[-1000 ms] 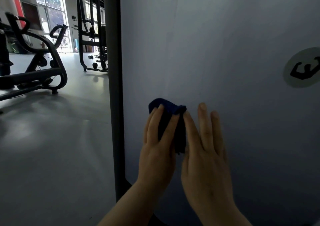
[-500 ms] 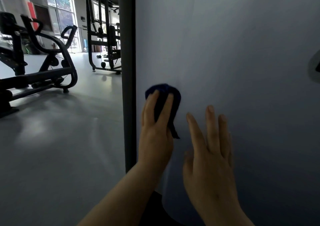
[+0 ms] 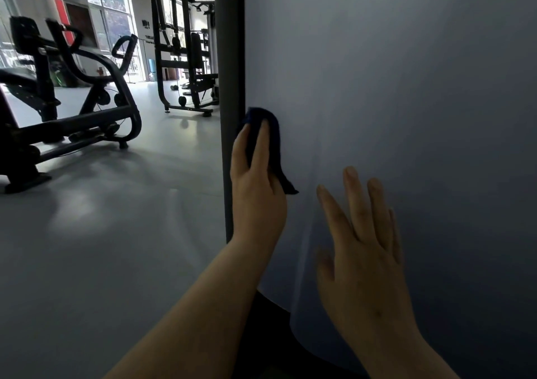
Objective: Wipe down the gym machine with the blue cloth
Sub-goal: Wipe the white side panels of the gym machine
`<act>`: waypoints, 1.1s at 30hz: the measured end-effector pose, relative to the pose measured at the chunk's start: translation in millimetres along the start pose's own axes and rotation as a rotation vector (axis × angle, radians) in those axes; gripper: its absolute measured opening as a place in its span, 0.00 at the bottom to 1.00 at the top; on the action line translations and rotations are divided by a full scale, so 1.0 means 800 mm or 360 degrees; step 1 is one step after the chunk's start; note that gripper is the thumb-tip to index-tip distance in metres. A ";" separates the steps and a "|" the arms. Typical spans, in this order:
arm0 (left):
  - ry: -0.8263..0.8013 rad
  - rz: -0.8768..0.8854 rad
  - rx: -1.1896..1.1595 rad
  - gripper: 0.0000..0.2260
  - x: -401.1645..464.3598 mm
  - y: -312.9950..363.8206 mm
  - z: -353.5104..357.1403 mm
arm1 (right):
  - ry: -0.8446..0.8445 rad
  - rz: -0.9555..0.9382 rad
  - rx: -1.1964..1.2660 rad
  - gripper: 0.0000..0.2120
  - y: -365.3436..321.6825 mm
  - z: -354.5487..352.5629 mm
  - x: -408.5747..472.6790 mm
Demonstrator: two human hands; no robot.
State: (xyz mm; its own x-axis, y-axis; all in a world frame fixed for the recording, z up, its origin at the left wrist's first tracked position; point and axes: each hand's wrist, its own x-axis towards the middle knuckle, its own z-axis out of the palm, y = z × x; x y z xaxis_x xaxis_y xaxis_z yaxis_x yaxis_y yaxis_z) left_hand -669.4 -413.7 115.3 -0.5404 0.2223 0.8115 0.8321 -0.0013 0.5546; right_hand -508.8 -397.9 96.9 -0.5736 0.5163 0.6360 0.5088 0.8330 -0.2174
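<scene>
A large pale grey panel of the gym machine [image 3: 392,102] fills the right side of the head view, edged on its left by a dark upright post [image 3: 229,59]. My left hand [image 3: 257,187] presses a dark blue cloth [image 3: 274,143] flat against the panel right beside the post; the cloth's lower corner hangs out past my fingers. My right hand [image 3: 366,248] lies flat on the panel lower and to the right, fingers spread, holding nothing.
A black exercise machine [image 3: 66,102] stands on the grey floor [image 3: 101,233] at the left. A black cable rack [image 3: 180,59] stands further back near the windows. The panel's curved lower edge [image 3: 279,306] ends above a dark base.
My left hand has slid the cloth up and to the left across the panel until it reaches the post. My right hand has stayed flat on the panel, now apart from the left.
</scene>
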 end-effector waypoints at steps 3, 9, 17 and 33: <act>0.0018 -0.0080 -0.0034 0.32 -0.031 0.010 0.009 | 0.0032 0.0028 0.0081 0.40 -0.004 0.001 -0.005; -0.0014 0.0047 0.0046 0.31 -0.033 -0.008 0.007 | 0.0049 0.0071 0.0127 0.36 0.005 -0.001 -0.018; -0.0067 0.0083 0.0073 0.31 -0.070 0.030 0.017 | 0.0138 0.0169 0.0175 0.39 0.011 -0.015 -0.018; -0.0172 0.0427 0.0270 0.27 -0.054 0.063 0.020 | 0.0256 0.0311 0.0213 0.43 0.039 -0.019 -0.031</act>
State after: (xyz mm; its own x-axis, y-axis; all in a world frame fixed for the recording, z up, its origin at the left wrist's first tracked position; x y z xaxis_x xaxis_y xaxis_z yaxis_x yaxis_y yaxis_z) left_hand -601.8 -407.8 105.1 -0.2905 0.3379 0.8952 0.9567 0.0866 0.2777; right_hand -469.3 -387.7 85.6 -0.3581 0.6404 0.6795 0.5043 0.7451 -0.4364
